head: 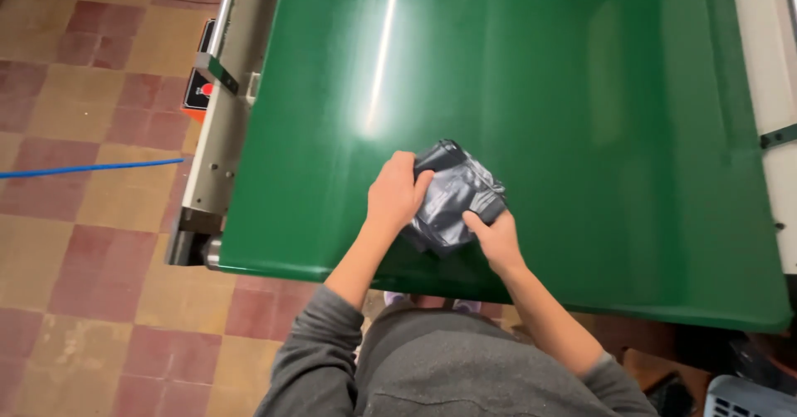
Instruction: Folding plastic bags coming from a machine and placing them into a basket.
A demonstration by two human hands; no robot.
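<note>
left hand (397, 194) clamped on grey plastic package (455, 198), steadying it | right hand (496, 238) pinching lower edge | green surface (581, 93), frame centre

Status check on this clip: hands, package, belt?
Left hand and right hand both gripping the grey plastic mailer bag. Bag resting on green conveyor belt. Nothing else on the belt.

Below me lies a floor of red and tan checkered tiles (91, 218); a thin blue cable (83, 168) crosses it beside my conveyor's grey metal side rail (222, 126).
</note>
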